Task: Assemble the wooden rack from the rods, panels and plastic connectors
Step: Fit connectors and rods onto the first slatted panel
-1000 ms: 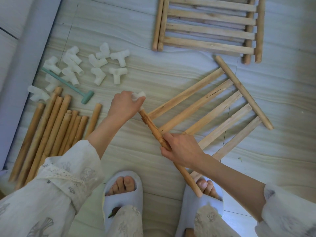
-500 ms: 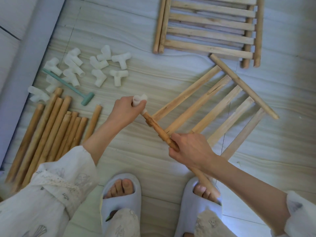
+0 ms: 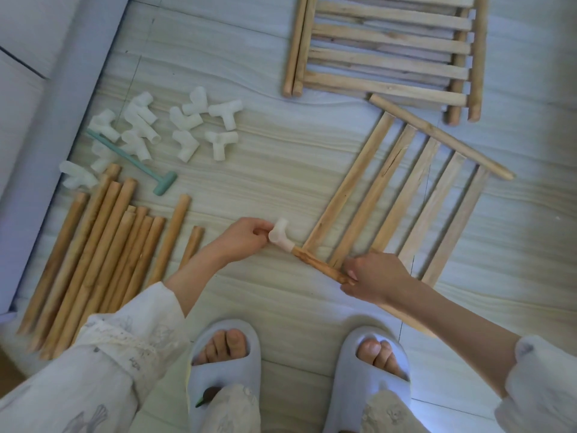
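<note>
Left hand has lowered, fingertips pinching a white connector apparently now seated on the panel's side rod, which the right hand grips.

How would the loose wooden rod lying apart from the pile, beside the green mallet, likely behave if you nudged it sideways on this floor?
The loose rod looks round and lies on smooth floor tiles, so it would probably roll rather than slide. It appears to be solid wood, so likely stiff, not bending when lifted by one end. Rolling left, it would soon meet the rod pile and probably stop there.
</note>
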Available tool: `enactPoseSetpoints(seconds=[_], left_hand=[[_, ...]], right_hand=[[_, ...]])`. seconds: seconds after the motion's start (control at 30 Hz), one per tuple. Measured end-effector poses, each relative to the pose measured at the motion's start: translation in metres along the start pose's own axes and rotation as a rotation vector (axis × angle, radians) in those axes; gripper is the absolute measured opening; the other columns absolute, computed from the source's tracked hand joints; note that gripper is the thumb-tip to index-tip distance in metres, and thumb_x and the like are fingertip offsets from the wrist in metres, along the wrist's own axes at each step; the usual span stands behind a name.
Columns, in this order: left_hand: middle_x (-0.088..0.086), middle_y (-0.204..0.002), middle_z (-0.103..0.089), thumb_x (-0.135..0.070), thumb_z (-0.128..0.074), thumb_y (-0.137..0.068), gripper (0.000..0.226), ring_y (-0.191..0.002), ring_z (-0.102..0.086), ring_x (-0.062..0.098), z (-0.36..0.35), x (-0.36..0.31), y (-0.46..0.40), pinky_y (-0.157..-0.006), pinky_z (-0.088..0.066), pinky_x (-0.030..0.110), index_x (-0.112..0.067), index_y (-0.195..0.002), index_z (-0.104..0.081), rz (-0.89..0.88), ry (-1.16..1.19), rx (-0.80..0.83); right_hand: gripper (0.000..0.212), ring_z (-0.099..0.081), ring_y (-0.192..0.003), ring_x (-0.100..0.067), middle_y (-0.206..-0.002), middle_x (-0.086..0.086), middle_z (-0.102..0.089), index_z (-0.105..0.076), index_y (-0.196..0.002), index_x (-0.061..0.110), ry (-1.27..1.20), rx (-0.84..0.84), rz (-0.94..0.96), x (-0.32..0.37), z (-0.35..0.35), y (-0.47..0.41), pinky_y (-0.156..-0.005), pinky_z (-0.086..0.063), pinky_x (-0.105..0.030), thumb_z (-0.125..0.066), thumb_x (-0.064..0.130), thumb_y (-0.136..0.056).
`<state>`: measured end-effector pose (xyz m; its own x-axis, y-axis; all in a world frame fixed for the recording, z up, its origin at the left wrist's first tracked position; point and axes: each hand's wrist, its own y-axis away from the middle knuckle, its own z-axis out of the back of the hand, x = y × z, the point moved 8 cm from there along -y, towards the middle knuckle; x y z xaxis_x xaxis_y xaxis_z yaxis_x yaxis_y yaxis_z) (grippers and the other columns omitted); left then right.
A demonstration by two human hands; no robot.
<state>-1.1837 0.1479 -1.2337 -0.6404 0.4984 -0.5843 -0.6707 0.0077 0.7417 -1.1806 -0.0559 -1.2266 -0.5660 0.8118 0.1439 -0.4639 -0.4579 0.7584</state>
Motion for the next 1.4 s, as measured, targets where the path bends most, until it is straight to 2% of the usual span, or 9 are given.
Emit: enactPoseSetpoints(seconds=[0.13,0.3,0.43,0.57,0.73,0.83,1.0,1.2,1.4], left_hand=[[0.011,-0.107,-0.068,-0.003,-0.044,-0.088,0.03,-0.102,-0.061,0.025,0.046,-0.01,-0.011,-0.086,-0.041,0.023,-0.009,-0.106,-0.068,-0.047,-0.206,-0.393],[0.021,-0.135,-0.039,0.002,-0.045,-0.086,0.049,-0.122,-0.039,0.036,0.104,-0.037,-0.016,-0.098,-0.034,0.041,-0.001,-0.134,-0.039,-0.152,-0.447,-0.758],[0.016,-0.155,-0.009,0.005,-0.042,-0.087,0.067,-0.143,-0.009,0.032,0.108,-0.039,-0.042,-0.113,-0.021,0.044,-0.001,-0.147,-0.012,-0.116,-0.608,-0.586],[0.022,-0.143,-0.028,-0.001,-0.045,-0.092,0.05,-0.124,-0.035,0.04,0.102,-0.037,-0.045,-0.101,-0.033,0.046,0.001,-0.139,-0.03,-0.121,-0.587,-0.536],[0.02,-0.127,-0.041,-0.006,-0.054,-0.091,0.036,-0.104,-0.051,0.038,0.071,-0.023,-0.031,-0.092,-0.04,0.041,0.002,-0.125,-0.05,-0.214,-0.479,-0.476],[0.018,-0.125,-0.046,-0.005,-0.061,-0.086,0.034,-0.104,-0.053,0.037,0.058,-0.011,-0.022,-0.091,-0.039,0.036,0.001,-0.119,-0.055,-0.22,-0.379,-0.46],[0.013,-0.129,-0.045,-0.001,-0.065,-0.081,0.029,-0.096,-0.055,0.026,0.048,-0.002,-0.01,-0.086,-0.038,0.022,-0.002,-0.11,-0.06,-0.223,-0.185,-0.468],[-0.001,-0.114,-0.045,0.0,-0.071,-0.076,0.035,-0.087,-0.052,0.014,0.02,-0.023,0.006,-0.067,-0.041,0.008,-0.017,-0.102,-0.055,-0.364,-0.055,-0.338],[-0.003,-0.115,-0.041,0.003,-0.07,-0.076,0.066,-0.091,-0.049,0.003,0.002,-0.042,0.014,-0.073,-0.042,0.008,-0.015,-0.133,-0.042,-0.454,0.0,-0.259]], right_hand=[[0.029,-0.057,-0.1,-0.023,-0.101,-0.001,-0.06,-0.048,-0.088,0.022,-0.083,-0.082,-0.003,0.008,0.013,-0.008,-0.07,-0.041,-0.031,-0.043,0.049,-0.094],[0.046,-0.059,-0.101,-0.034,-0.11,-0.012,-0.062,-0.06,-0.115,0.01,-0.104,-0.558,0.121,0.024,0.051,-0.016,-0.073,-0.053,-0.041,-0.075,0.028,-0.075],[0.054,-0.033,-0.136,-0.036,-0.144,-0.013,-0.041,-0.05,-0.133,0.015,-0.013,-0.439,0.236,0.046,0.048,-0.036,-0.101,-0.037,-0.054,-0.065,0.032,-0.084],[0.044,-0.001,-0.145,-0.024,-0.157,-0.003,-0.01,-0.042,-0.139,0.027,-0.017,-0.218,0.255,0.051,0.027,-0.041,-0.113,-0.018,-0.039,-0.046,0.035,-0.096],[0.025,-0.023,-0.142,-0.017,-0.149,-0.003,-0.036,-0.069,-0.109,0.02,-0.137,-0.183,0.398,0.058,0.006,-0.016,-0.113,-0.019,-0.042,-0.058,0.029,-0.089],[0.033,-0.054,-0.12,-0.013,-0.105,0.001,-0.07,-0.073,-0.077,0.015,-0.184,-0.26,0.389,0.054,0.003,-0.007,-0.104,-0.031,-0.039,-0.049,0.035,-0.088],[0.036,-0.065,-0.079,-0.023,-0.082,-0.003,-0.072,-0.071,-0.087,0.011,-0.449,-0.239,0.187,0.046,0.01,-0.012,-0.088,-0.043,-0.031,-0.046,0.036,-0.095],[0.029,-0.067,-0.069,-0.015,-0.083,-0.003,-0.069,-0.062,-0.104,0.01,-1.454,-0.165,-0.126,0.026,0.029,-0.025,-0.061,-0.047,-0.02,-0.051,0.035,-0.095],[0.013,-0.06,-0.062,-0.01,-0.076,-0.004,-0.065,-0.064,-0.09,0.012,-1.594,-0.147,-0.103,0.024,0.045,-0.028,-0.057,-0.045,-0.019,-0.061,0.025,-0.09]])
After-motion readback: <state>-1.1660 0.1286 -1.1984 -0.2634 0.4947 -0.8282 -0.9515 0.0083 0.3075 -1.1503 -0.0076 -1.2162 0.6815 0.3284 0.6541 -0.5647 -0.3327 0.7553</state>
